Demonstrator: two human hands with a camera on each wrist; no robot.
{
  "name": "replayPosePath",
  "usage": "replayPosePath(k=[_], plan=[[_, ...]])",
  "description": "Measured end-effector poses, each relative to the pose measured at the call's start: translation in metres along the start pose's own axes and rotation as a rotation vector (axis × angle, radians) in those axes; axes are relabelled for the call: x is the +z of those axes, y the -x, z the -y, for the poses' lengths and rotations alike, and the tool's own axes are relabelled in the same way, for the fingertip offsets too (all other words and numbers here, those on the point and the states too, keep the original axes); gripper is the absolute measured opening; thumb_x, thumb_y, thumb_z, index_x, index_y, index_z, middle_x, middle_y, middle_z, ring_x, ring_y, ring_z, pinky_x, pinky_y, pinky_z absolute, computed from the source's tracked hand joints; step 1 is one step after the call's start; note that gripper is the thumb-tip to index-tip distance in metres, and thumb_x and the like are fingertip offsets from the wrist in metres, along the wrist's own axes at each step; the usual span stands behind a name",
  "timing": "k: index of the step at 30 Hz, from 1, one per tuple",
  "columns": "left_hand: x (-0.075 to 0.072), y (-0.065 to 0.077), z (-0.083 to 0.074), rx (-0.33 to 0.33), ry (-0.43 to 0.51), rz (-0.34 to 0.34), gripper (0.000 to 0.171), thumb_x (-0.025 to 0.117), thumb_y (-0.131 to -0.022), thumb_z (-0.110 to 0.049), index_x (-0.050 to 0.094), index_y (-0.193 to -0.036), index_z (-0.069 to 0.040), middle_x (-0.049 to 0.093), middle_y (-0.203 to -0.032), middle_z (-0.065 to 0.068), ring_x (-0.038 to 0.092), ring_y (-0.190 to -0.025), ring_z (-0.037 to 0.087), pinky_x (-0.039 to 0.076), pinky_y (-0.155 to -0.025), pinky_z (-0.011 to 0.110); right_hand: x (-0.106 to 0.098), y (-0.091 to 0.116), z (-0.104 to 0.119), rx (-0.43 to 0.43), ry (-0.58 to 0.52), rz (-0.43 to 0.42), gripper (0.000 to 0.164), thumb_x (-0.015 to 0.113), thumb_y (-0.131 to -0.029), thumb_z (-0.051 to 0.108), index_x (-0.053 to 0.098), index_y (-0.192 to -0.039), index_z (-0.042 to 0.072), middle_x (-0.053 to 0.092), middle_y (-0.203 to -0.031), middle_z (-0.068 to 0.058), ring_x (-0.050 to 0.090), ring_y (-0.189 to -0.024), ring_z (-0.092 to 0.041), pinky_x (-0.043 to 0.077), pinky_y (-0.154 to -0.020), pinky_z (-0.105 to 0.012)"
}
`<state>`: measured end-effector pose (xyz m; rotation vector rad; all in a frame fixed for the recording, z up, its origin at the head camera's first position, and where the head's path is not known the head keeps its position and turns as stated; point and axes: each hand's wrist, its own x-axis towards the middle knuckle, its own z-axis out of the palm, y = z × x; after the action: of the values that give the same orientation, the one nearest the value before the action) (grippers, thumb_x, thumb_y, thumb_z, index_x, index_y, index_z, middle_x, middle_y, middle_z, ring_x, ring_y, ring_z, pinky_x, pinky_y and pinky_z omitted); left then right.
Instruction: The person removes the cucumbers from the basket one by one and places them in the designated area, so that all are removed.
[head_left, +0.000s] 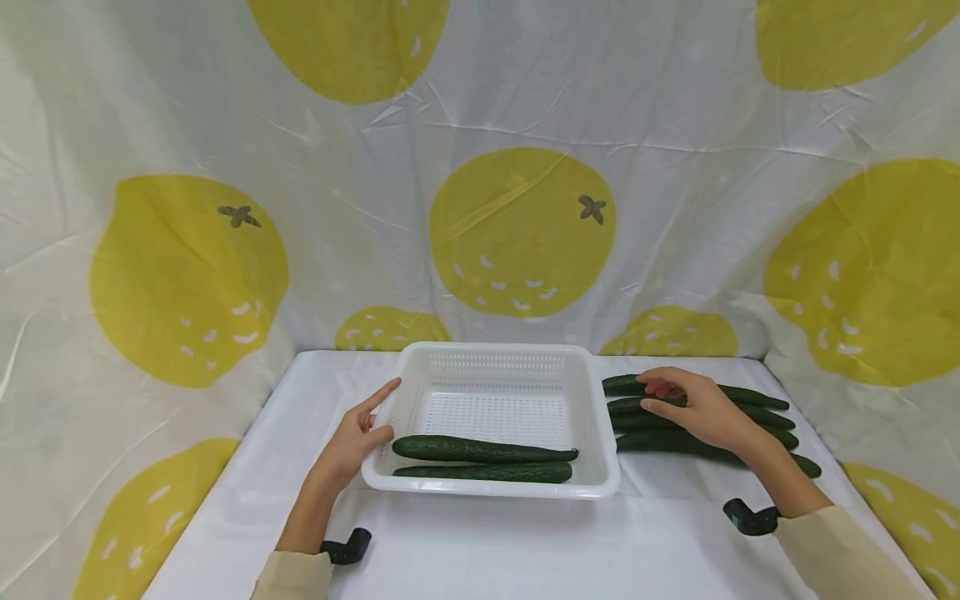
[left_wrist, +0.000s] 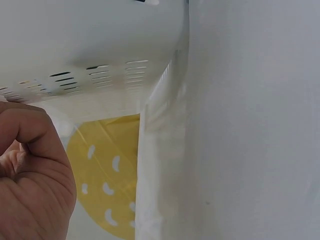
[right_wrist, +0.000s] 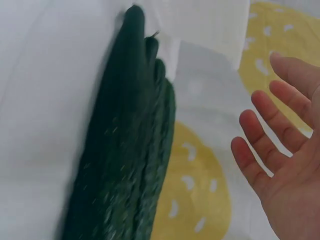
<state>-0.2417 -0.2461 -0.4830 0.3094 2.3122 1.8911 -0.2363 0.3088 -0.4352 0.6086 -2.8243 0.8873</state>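
Note:
A white plastic basket (head_left: 491, 492) with slotted walls stands on the table, and two cucumbers (head_left: 486, 450) lie lengthwise along its near side. My left hand (head_left: 347, 442) holds the basket's left rim, its thumb over the edge and index finger stretched along the side. In the left wrist view, the other fingers (left_wrist: 30, 125) curl beside the basket's outer wall. Right of the basket, several cucumbers (head_left: 675, 442) lie side by side on the cloth. Over these hovers my right hand (head_left: 701, 408), fingers spread and slightly bent, holding nothing; the right wrist view shows its palm beside the cucumbers (right_wrist: 120, 150).
A white cloth (head_left: 465, 550) covers the table. Behind and at both sides hangs a pale curtain (head_left: 675, 108) printed with yellow fruit. A black curved device (head_left: 347, 547) is worn at the left wrist, and a similar black device (head_left: 750, 517) at the right.

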Motion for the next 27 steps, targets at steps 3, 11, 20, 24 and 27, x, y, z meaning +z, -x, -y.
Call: replayPosePath(k=[3,11,20,24,27], plan=[[0.0,0.0,0.001,-0.004,0.012,0.005,0.084,0.057,-0.087,0.009,0.037,-0.161,-0.023,0.04,-0.056,-0.008,0.042,-0.049,0.006,0.048,-0.052,0.024,0.003,-0.008,0.013,-0.029,-0.016,0.0,0.039,0.066,-0.1,0.034,0.064,-0.135,0.018,0.071,-0.119,0.001,0.064,-0.106,-0.018,0.053,-0.093,-0.039],[0.001,0.0,0.0,-0.009,0.023,0.011,0.083,0.056,-0.088,0.008,0.036,-0.162,-0.024,0.042,-0.058,-0.006,0.045,-0.051,0.007,0.051,-0.055,0.026,0.016,-0.026,0.046,-0.085,-0.091,0.023,0.044,0.069,-0.098,0.034,0.064,-0.137,0.014,0.07,-0.122,0.0,0.065,-0.108,-0.021,0.053,-0.096,-0.047],[0.001,0.0,-0.002,-0.009,0.009,0.002,0.083,0.056,-0.088,0.008,0.038,-0.161,-0.024,0.04,-0.058,-0.007,0.042,-0.05,0.006,0.049,-0.054,0.025,0.042,-0.046,0.086,-0.168,-0.181,0.083,0.041,0.07,-0.098,0.035,0.063,-0.136,0.021,0.067,-0.123,0.003,0.063,-0.107,-0.017,0.053,-0.096,-0.044],[0.001,0.0,-0.002,-0.002,0.001,0.001,0.082,0.057,-0.088,0.008,0.038,-0.161,-0.024,0.038,-0.058,-0.007,0.039,-0.05,0.006,0.046,-0.053,0.024,0.059,-0.056,0.101,-0.212,-0.215,0.116,0.042,0.071,-0.097,0.032,0.063,-0.136,0.018,0.066,-0.124,0.002,0.063,-0.108,-0.023,0.054,-0.095,-0.042],[0.0,0.001,-0.002,0.0,0.001,-0.001,0.082,0.056,-0.088,0.008,0.038,-0.161,-0.024,0.038,-0.057,-0.007,0.039,-0.049,0.005,0.045,-0.052,0.023,0.073,-0.064,0.11,-0.241,-0.22,0.148,0.043,0.071,-0.097,0.032,0.062,-0.137,0.015,0.067,-0.124,-0.001,0.063,-0.107,-0.024,0.054,-0.094,-0.042]])
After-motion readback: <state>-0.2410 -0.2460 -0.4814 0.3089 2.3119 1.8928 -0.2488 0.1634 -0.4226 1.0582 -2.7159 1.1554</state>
